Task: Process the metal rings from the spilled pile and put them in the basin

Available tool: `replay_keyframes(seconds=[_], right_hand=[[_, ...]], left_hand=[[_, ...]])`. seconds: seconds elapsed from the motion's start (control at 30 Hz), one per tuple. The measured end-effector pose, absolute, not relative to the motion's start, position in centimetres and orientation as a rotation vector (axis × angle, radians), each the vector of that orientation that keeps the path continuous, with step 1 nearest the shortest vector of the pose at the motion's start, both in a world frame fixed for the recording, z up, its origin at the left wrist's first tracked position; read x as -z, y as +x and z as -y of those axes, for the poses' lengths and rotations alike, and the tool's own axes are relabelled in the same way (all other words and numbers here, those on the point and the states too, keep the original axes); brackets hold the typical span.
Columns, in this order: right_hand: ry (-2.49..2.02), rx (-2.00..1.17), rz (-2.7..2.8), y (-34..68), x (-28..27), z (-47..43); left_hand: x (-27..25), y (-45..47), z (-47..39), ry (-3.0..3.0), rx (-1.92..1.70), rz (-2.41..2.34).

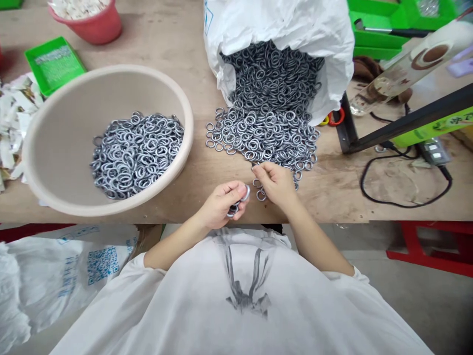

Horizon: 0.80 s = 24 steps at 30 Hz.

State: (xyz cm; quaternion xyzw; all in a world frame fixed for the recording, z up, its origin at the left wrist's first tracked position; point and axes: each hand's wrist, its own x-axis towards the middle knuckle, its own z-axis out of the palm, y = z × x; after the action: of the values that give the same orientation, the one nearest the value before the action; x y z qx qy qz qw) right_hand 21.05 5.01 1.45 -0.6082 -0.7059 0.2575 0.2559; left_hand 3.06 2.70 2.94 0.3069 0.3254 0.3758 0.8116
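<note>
Several grey metal rings (232,211) are held in my left hand (225,202), fingers curled around them and the thumb pressing on one. Just to its right, my right hand (277,182) is pinched at the near edge of the ring pile (266,133), with a metal ring (253,167) partly showing at the fingertips. The pile spills out of a white sack (277,22) lying with its mouth towards me. On the left stands a wide beige basin (55,143), with many rings like these (136,155) heaped inside.
Left and behind are a green tray (55,64), white scraps (16,118) and a pink bowl (96,24). At right, a dark metal frame (406,121), a black cable (364,177) and a clear bottle (410,64) crowd the table. Green bins (380,47) stand behind.
</note>
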Motion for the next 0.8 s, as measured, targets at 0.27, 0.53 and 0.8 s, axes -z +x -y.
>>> replay_keyframes(seconds=[0.27, 0.53, 0.8], right_hand=[[-2.108, -0.385, 2.337, 20.0, -1.3, -4.5], [-2.064, -0.409, 2.335, 19.9, -1.9, -3.8], [-2.023, -0.439, 2.219, 22.1, -2.2, -1.9]], left_hand=[[-2.3, 1.0, -4.1, 0.582, -0.946, -0.786], [-2.0, 0.5, -4.7, 0.384, -0.932, -0.822], [-2.5, 0.6, -4.2, 0.412, -0.926, -0.831]])
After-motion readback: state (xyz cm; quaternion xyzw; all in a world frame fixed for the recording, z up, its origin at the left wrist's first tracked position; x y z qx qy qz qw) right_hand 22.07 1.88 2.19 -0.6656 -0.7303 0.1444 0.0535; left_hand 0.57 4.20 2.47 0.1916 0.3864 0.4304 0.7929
